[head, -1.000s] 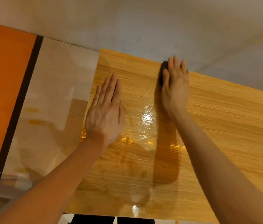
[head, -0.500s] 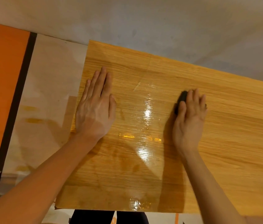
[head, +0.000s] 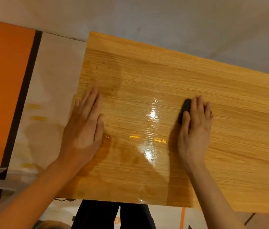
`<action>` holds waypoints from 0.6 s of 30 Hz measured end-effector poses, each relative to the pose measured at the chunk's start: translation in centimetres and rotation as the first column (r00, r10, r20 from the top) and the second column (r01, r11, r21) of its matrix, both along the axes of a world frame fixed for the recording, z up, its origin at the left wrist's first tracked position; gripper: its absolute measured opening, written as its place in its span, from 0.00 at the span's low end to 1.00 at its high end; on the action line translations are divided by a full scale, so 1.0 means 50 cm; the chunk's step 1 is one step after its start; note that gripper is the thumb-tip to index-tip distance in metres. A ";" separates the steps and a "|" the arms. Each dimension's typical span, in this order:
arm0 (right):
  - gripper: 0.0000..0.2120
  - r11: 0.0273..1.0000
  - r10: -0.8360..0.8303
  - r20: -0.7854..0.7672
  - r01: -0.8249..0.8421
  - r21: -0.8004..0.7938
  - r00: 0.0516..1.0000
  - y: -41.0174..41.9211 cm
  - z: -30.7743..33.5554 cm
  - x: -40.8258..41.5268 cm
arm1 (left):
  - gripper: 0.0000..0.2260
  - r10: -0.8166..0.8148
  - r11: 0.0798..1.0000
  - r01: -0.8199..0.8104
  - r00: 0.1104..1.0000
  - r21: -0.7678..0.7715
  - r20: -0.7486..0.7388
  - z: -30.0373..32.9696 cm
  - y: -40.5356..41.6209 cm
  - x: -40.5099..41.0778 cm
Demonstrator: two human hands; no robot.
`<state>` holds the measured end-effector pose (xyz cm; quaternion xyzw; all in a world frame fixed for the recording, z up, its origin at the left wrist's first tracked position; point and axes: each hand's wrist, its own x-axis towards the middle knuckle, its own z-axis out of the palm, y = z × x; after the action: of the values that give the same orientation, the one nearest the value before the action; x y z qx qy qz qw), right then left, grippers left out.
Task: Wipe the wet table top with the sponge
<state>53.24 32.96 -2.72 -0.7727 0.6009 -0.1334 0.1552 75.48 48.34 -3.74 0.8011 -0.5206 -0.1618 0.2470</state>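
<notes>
From the head camera, the wooden table top (head: 229,129) fills the middle and right of the scene, with a glossy wet patch (head: 152,129) catching the light between the two hands and running toward the near edge. The right hand (head: 195,128) lies palm-down on the dark sponge (head: 185,108), fingers draped over it and pressing it to the wood just right of the wet patch, so that only the sponge's left and far edge shows past the index finger. The left hand (head: 84,128) rests flat and spread, holding nothing, at the table's left edge.
</notes>
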 end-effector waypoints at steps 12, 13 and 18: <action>0.21 0.892 0.451 -0.029 -0.451 -0.014 0.892 0.087 0.013 0.027 | 0.25 0.083 0.997 -0.083 0.994 -0.001 0.070 -0.017 0.061 -0.053; 0.21 0.940 0.341 -0.026 -0.341 -0.007 0.940 0.070 0.014 -0.015 | 0.25 0.088 0.996 -0.088 0.994 0.001 0.066 -0.017 0.061 -0.054; 0.22 0.997 0.071 0.050 -0.071 0.001 0.996 0.106 0.004 0.018 | 0.26 0.085 0.996 -0.088 0.992 0.030 0.094 -0.018 0.061 -0.051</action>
<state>54.13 38.25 -2.53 -0.7898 0.5692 -0.1460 0.1759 72.93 51.39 -4.64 0.8336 -0.4936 -0.1224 0.2155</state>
